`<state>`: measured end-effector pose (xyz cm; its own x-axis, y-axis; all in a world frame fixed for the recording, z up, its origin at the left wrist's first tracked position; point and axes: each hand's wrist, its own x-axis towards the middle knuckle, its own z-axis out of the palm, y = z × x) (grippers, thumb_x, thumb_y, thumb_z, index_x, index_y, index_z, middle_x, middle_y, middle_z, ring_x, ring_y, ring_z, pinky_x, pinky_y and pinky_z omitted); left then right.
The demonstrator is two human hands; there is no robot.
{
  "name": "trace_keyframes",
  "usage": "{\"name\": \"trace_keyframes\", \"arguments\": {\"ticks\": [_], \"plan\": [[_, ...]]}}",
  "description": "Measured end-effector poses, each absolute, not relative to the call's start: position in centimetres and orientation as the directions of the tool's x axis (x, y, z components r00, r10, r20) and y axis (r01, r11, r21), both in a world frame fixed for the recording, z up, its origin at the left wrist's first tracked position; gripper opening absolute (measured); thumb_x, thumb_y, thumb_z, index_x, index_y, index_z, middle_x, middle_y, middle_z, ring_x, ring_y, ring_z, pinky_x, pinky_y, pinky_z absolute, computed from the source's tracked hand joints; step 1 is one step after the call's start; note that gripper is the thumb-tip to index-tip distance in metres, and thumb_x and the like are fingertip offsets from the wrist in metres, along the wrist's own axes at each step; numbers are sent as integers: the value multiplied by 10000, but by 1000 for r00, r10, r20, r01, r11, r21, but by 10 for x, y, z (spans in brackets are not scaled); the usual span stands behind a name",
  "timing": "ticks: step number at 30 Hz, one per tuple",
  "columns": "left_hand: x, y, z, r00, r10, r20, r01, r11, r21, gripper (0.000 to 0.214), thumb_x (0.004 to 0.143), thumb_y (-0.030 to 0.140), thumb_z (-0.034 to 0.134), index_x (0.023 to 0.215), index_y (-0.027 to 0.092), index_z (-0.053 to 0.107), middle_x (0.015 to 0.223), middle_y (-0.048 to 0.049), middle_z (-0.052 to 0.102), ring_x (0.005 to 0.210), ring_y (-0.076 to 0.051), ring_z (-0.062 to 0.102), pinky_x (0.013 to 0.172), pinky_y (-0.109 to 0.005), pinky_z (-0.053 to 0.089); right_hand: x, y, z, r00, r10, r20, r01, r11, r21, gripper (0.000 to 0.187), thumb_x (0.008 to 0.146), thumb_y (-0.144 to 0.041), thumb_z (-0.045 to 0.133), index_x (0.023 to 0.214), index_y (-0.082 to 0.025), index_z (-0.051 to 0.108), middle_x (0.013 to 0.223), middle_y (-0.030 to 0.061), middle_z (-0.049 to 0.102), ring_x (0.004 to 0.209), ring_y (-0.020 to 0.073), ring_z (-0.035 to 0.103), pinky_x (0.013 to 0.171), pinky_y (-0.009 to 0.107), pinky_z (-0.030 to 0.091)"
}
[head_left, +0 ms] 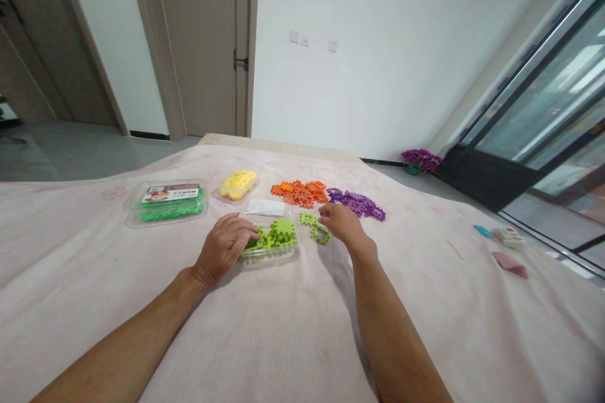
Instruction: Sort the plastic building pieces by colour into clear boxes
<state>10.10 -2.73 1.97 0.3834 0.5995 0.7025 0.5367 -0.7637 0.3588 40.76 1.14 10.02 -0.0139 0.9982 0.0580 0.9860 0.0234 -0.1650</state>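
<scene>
A clear plastic box (270, 255) holds a heap of light green interlocking pieces (278, 233), with its clear lid area and a white label behind. My left hand (227, 244) grips the box at its left side, fingers bent over the rim onto the pieces. Right of the box, my right hand (341, 221) is closed, its fingertips pinched together; whatever is between them is hidden. By those fingertips lie a square light green piece (308, 219) and a round light green piece (320, 235) on the cloth.
Behind are an orange pile of pieces (302, 192) and a purple pile (357, 203). To the left stand a tub of yellow pieces (238, 184) and a lidded box of green pieces (171, 203). A small white box (508, 238) and pink cloth (510, 264) lie far right.
</scene>
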Motion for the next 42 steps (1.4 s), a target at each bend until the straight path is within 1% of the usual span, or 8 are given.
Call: {"name": "trace_keyframes", "arguments": {"ticks": [7,13,17,22,26,32,39,42], "plan": [[102,-30,22,391,589,707,538,-770,344,327,991,213,375,877,232,682,974,-25,749,949,-166,669,1097,-444,338,409,17,86,122,976,-181,991,-129,-26,321,751,-348,769,1052,-241,747,1125,94,741,1056,269,678,763,305,461],[100,-29,18,390,578,717,548,-771,324,316,983,227,395,1053,234,704,1112,-46,739,1077,-179,649,1127,-448,329,414,17,85,118,977,-179,988,-134,-79,238,728,-331,795,936,-227,744,1048,72,754,983,242,685,687,271,422],[101,-28,17,417,603,680,550,-763,339,350,993,231,376,1021,254,724,1092,-37,751,1055,-176,663,1134,-461,321,417,15,95,53,998,-45,970,-62,-236,113,758,-283,764,818,-201,714,876,37,741,807,174,663,623,245,371],[101,-27,16,402,609,684,554,-757,348,338,989,231,391,992,255,728,1065,-39,757,1032,-179,672,1121,-469,332,401,4,113,-104,956,275,767,253,-589,155,771,-321,736,813,-180,687,713,-1,676,651,136,591,595,237,373],[102,-26,16,388,615,687,559,-750,355,332,986,224,399,988,258,729,1061,-30,759,1030,-174,673,1123,-464,334,378,-9,124,-265,919,292,632,394,-668,86,778,-260,711,788,-174,711,715,-7,669,651,125,577,605,232,387],[103,-27,19,396,617,680,572,-745,343,337,994,246,391,974,258,727,1052,-30,760,1010,-174,677,1118,-459,340,359,-16,118,-474,867,153,657,464,-594,115,789,-140,682,823,-191,779,775,-1,737,705,135,637,679,232,429],[103,-28,20,390,632,669,578,-734,357,344,994,261,389,970,252,732,1052,-40,762,1005,-179,680,1120,-471,346,345,-15,102,-561,826,47,753,533,-386,225,805,-113,666,874,-266,816,881,1,785,817,177,691,742,237,454],[104,-29,21,380,642,666,580,-726,369,365,995,283,377,943,249,737,1030,-51,765,989,-187,682,1113,-481,359,339,-13,98,-516,853,84,806,516,-291,188,811,-153,686,884,-270,813,903,22,780,844,190,685,737,248,443]]}}
